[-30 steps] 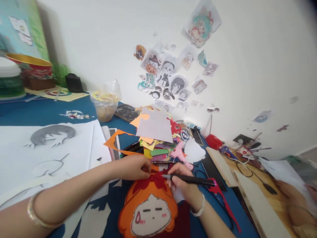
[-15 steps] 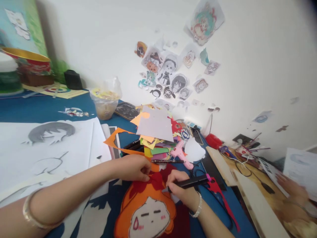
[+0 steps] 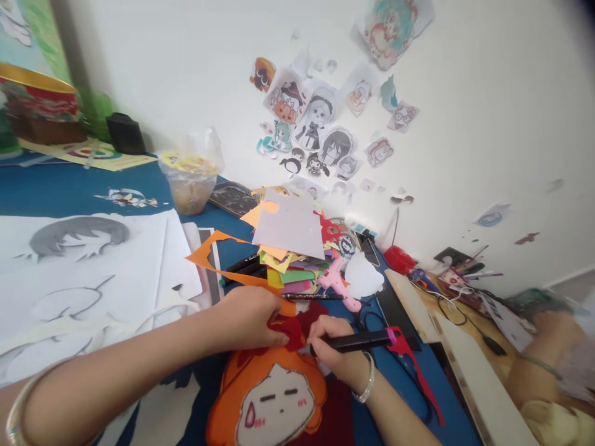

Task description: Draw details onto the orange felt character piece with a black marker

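Note:
An orange-haired cartoon cutout (image 3: 223, 396) with a white face, closed eyes and a sweat drop lies at the table's front, over dark red sheet. At its top is a red bow (image 3: 292, 329). My left hand (image 3: 253, 319) is closed with thumb and fingertips on the bow; the fingers' far side is hidden. In my right hand (image 3: 335, 347) is a black marker pen (image 3: 360, 341), held in a writing grip. Its tip points left, at the bow's right edge beside the orange hair.
Behind my hands stands a heap of coloured paper scraps (image 3: 288, 229) with a pink glue gun (image 3: 338, 284) beside it. Drawing sheets (image 3: 139, 248) lie left, below a plastic cup (image 3: 189, 186). Red scrap (image 3: 418, 378) lies right. At far right is another person's arm (image 3: 539, 365).
My left hand has shifted slightly right along the bow, its thumb now reaching further across it. The marker stays near the bow's right edge. The other person's arm at right has lifted.

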The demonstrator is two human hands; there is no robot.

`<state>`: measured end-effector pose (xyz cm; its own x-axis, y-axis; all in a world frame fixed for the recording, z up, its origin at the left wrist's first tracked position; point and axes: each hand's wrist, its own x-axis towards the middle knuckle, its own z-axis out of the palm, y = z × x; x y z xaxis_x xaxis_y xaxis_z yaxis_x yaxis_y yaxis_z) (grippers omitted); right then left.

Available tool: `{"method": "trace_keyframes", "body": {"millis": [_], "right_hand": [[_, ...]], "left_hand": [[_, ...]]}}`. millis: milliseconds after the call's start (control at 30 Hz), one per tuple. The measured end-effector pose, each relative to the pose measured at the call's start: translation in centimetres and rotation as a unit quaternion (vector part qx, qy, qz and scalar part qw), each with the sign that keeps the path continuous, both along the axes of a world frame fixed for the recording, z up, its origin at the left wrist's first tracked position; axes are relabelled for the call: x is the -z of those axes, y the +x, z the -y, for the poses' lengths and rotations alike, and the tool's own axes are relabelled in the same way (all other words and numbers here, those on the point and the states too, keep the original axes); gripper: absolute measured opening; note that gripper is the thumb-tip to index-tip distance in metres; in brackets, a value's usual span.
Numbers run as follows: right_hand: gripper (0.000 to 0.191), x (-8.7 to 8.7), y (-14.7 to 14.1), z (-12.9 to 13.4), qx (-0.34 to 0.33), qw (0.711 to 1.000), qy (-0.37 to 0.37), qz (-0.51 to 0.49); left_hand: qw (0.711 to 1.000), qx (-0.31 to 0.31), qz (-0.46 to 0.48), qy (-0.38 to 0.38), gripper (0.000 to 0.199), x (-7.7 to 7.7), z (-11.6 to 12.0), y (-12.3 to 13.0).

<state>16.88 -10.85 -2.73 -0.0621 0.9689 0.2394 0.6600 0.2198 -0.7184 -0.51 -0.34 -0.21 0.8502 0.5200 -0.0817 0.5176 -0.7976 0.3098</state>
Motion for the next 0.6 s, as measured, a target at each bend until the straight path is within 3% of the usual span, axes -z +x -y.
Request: {"method": "trace_keyframes", "body": {"millis": [600], "right_hand": [[0.013, -0.45, -0.03, 0.13, -0.017, 1.000, -0.003, 0.017]], "left_hand": [[1.000, -0.010, -0.004, -0.011, 0.036, 0.01, -0.10, 0.19]]}}
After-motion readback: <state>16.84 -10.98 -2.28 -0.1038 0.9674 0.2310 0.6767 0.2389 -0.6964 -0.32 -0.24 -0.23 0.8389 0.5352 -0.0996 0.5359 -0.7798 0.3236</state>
